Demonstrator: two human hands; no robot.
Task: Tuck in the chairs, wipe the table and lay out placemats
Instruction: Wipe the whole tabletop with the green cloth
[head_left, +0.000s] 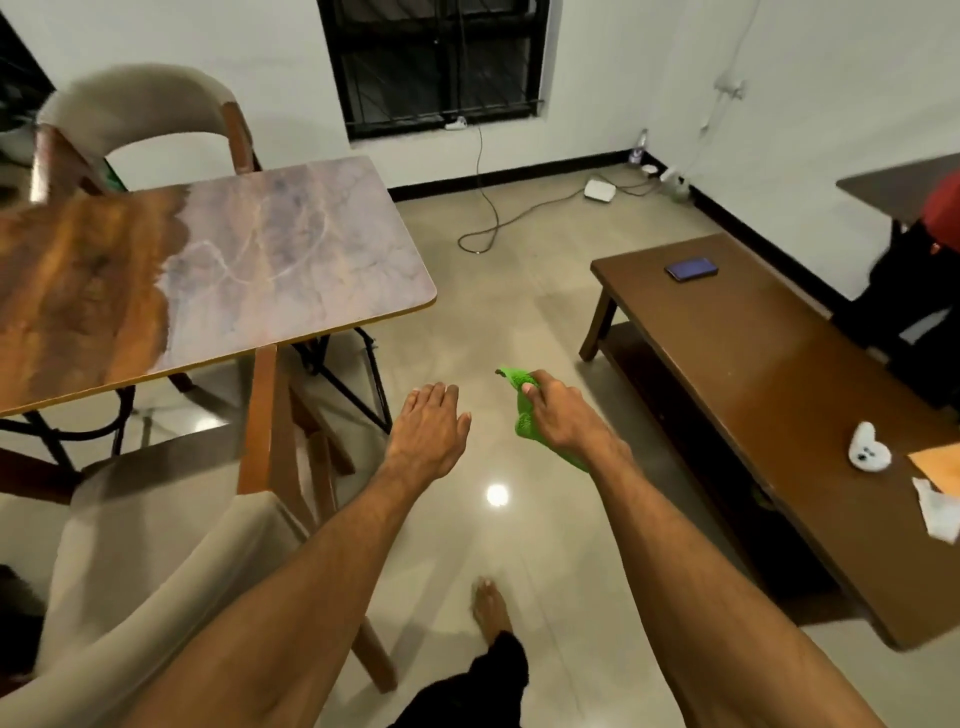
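The green cloth (524, 415) is a fuzzy, bright microfibre rag, bunched and crumpled, with one corner poking up past the knuckles and the rest trailing under the wrist. The right hand (563, 413) has its grip clenched around it, held in the air over the tiled floor (519, 291). Just to the left of that grip the left hand (428, 428) hangs released, palm down, fingers spread, grasping nothing and not touching the cloth.

Up and to the left of both hands stands the dining table (218, 270); its wood-grain surface looks dark and warm on the left part and pale and smeared with streaks on the right. A cushioned wooden chair (140, 525) sits below and left of the left hand, its seat partly under the table; a second chair (140, 111) stands at the far side.

To the right of the cloth-holding grip runs a low brown coffee table (753, 389), carrying a dark phone (692, 269), a small white plush toy (868, 448) and crumpled paper (937, 512). A cable (488, 208) loops across the floor below a barred window (436, 62).
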